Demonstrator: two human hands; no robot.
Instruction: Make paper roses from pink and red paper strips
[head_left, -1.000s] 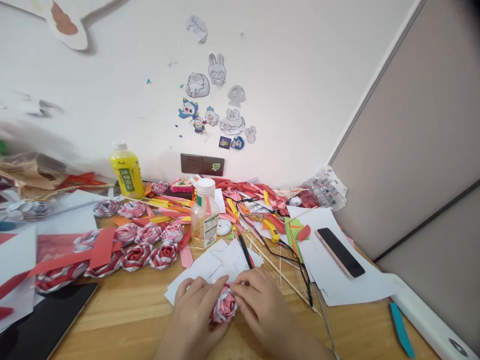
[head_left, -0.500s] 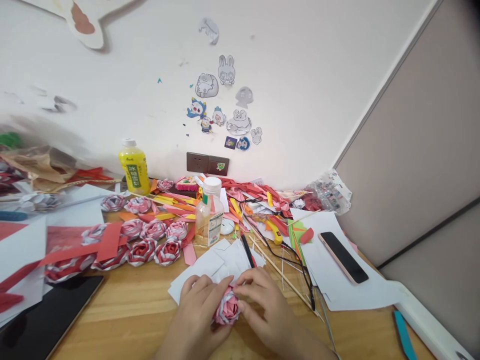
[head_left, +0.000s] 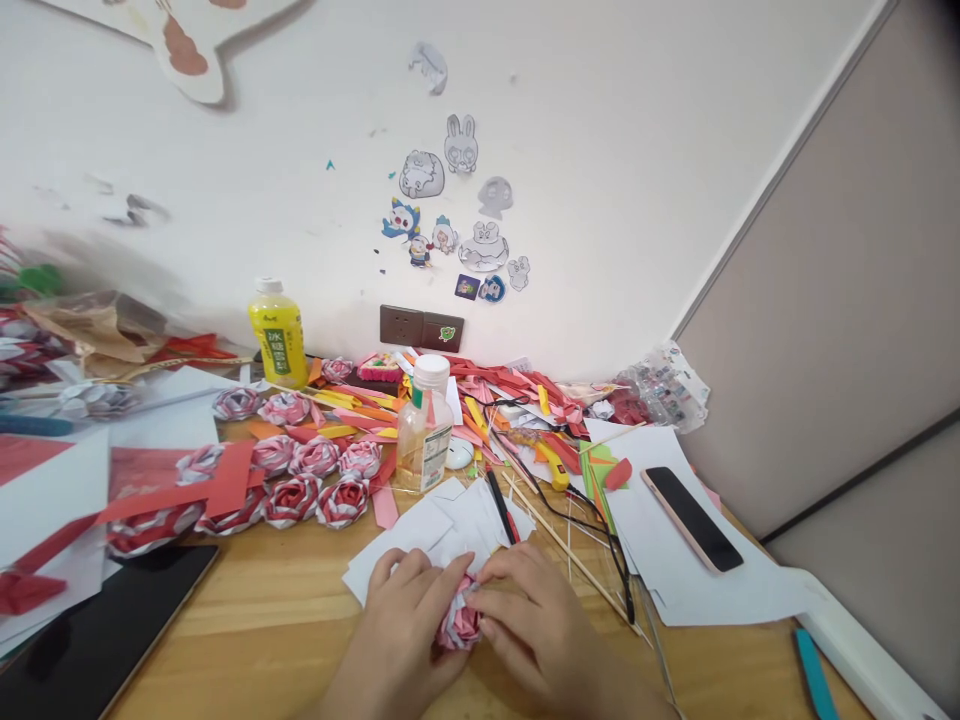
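A pink and white paper rose is held low over the wooden table, between both hands. My left hand curls round its left side, thumb underneath and forefinger along the top. From the right, my right hand has its thumb and fingertips closed on the rose's petals. The fingers hide part of the flower. White paper sheets lie just beyond the hands, with a black pen on their right edge. Several finished paper roses, red or pink with white, stand in rows to the left.
A clear bottle and a yellow drink bottle stand behind. Coloured paper strips pile along the wall. A phone rests on white paper at right; a dark tablet lies at left. Wooden sticks and a cable cross the table.
The whole view has shifted slightly, so things appear a little further right. My right fingers have moved over the rose's top and cover more of it. Both hands still hold it.
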